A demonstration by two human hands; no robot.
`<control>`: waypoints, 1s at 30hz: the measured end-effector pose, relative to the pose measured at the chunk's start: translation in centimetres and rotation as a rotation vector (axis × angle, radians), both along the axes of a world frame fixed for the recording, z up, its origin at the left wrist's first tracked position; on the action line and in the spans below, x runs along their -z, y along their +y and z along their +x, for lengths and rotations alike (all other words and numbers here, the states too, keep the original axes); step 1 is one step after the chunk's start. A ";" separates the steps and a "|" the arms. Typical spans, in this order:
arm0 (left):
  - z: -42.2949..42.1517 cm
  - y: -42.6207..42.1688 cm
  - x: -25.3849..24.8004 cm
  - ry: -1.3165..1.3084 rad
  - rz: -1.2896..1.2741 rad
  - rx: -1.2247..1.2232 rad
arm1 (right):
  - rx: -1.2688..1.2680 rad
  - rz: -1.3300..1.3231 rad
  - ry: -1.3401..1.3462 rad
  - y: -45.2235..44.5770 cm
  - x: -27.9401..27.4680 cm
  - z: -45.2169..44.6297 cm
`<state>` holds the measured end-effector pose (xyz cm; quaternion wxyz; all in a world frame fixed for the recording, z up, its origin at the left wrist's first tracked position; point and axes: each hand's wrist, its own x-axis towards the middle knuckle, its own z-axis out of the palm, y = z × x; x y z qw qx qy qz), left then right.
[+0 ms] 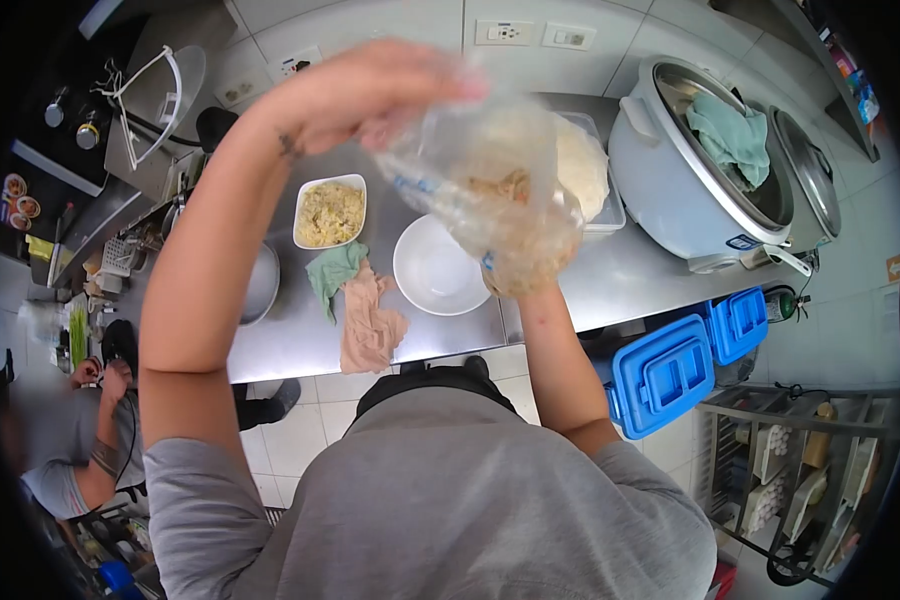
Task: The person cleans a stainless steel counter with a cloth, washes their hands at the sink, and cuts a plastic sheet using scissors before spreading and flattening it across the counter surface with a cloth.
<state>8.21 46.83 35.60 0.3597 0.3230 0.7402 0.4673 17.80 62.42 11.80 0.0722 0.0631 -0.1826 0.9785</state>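
Clear bag (500,205) held up at 1 o'clock from white bowl (436,268). Judged light, limp, slippery; best gripped by gathered rim, contents supported below. Rim seemingly pinched by left hand (395,88); right hand (558,262) partly hidden by plastic, grip can't be told. Contents blurred.

A shiny metal counter (610,283) carries a round white bowl (432,262), set toward its front edge. Left of the bowl and farther back is a white dish (301,222) of yellowish food (332,211). A green cloth (337,272) and a peach cloth (368,320) lie touching, left of the bowl. Well left of it is a round grey vessel (261,285), partly hidden. Right of the bowl, farther back, is a clear tub (620,216); beyond it on that side stands a big cooker (655,190).
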 end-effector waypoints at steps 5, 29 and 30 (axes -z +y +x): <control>-1.8 0.5 4.4 -0.179 0.067 -0.047 | -0.030 -0.130 -0.057 -0.2 1.0 2.6; 12.1 0.5 24.7 -0.585 0.243 -0.293 | 0.111 -0.017 -0.151 -1.4 1.8 8.6; 12.1 -0.9 24.7 -0.565 0.288 -0.331 | 0.055 -0.017 -0.151 -1.3 1.6 8.5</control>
